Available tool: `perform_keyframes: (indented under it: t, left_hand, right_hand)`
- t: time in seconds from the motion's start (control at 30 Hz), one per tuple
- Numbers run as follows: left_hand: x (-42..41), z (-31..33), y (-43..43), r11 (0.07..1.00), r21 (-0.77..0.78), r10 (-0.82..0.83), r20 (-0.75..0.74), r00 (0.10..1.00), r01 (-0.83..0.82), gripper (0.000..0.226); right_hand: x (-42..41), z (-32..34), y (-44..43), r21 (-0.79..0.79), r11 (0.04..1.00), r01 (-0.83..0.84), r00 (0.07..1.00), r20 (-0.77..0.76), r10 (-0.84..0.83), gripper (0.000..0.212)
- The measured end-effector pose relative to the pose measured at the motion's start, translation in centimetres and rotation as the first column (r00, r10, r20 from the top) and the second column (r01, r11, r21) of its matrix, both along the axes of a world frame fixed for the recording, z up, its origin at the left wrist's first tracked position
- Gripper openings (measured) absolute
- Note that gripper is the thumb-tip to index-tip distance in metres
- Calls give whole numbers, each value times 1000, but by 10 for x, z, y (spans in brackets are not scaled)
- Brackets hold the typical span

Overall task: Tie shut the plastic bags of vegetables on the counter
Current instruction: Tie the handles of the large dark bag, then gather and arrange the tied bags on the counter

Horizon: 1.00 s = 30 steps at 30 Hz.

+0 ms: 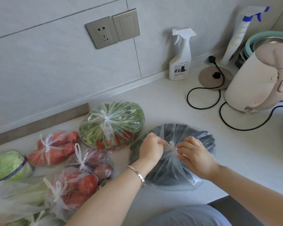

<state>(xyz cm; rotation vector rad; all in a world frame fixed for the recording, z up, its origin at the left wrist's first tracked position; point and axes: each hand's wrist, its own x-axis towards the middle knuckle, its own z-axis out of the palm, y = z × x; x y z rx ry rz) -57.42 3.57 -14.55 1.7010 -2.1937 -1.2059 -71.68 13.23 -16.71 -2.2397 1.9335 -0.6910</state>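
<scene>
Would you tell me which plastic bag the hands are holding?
The bag of dark vegetables, rightmost on the counter; the left hand and right hand pinch its handles, while the other bags lie untouched.

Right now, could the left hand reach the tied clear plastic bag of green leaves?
Probably yes, once freed: the left hand pinches the clear plastic bag of dark vegetables, and the tied bag of green leaves lies right beside it, nothing between.
</scene>
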Motion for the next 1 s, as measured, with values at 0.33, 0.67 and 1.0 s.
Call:
perform_keyframes:
  t: [0.33, 0.67, 1.0]
  left_hand:
    - [41, 27, -32, 995, 22, -102, 201, 974, 99, 21]
    - [180, 69, -34, 962, -168, 259, 308, 916, -215, 25]
    - [404, 86, -30, 831, -306, 545, 284, 789, -463, 23]
  right_hand:
    - [30, 69, -74, 635, 772, -2, 992, -95, 81, 30]
    - [165, 128, -135, 547, 757, -357, 889, -49, 454, 31]
    - [354, 125, -155, 536, 701, -470, 770, -138, 623, 31]
